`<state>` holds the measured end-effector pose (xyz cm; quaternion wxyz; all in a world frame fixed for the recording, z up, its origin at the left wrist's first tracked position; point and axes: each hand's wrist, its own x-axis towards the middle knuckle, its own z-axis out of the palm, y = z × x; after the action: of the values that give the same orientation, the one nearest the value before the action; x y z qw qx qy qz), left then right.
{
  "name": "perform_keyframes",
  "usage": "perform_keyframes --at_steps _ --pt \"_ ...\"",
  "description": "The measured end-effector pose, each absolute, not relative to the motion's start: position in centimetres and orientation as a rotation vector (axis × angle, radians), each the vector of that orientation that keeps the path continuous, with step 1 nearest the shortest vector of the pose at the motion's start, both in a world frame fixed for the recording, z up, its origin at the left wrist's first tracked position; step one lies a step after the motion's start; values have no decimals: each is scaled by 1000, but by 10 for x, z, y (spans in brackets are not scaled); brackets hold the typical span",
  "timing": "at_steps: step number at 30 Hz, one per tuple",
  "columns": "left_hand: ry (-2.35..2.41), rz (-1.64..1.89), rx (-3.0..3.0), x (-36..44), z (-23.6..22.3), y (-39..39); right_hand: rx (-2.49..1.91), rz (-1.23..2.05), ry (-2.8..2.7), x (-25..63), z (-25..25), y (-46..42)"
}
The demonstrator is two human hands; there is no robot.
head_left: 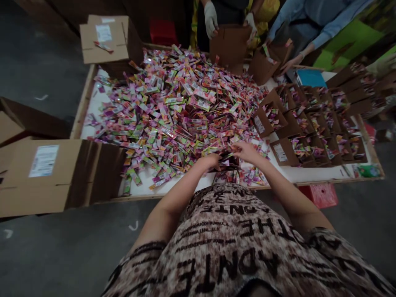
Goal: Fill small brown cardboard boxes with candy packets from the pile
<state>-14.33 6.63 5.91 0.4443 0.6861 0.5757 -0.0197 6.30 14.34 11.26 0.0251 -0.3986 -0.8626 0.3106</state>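
Observation:
A big heap of small colourful sachets (179, 107) covers a white table (293, 173). My left hand (212, 160) and my right hand (246, 152) meet at the near edge of the heap, close together. Both have fingers curled around a bunch of sachets (227, 159) held between them. A small pile of sachets (244, 176) lies just below my hands near the table's front edge.
Several small brown boxes (309, 132) filled with sachets stand in rows at the right. Large cardboard cartons (46, 173) sit at the left and one (105, 39) at the back. Two other people work at the far side, one with a gloved hand (210, 18). A red stool (321, 194) stands under the table.

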Motion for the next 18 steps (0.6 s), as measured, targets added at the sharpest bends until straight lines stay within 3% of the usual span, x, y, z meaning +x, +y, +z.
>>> perform_keyframes --at_steps 3,7,10,14,18 --pt "1375 54 1724 -176 70 61 -1236 1101 -3012 28 64 106" --pt "1785 625 1505 -205 68 46 -1459 1129 -3102 -10 28 91" --pt "2032 887 1368 -204 50 29 -1417 1184 -3078 -10 28 97" --pt "1934 1031 1467 -177 24 13 -1106 1248 -2918 32 50 98" --pt "2105 1207 1206 -169 22 17 -1101 1155 -2763 72 70 88"
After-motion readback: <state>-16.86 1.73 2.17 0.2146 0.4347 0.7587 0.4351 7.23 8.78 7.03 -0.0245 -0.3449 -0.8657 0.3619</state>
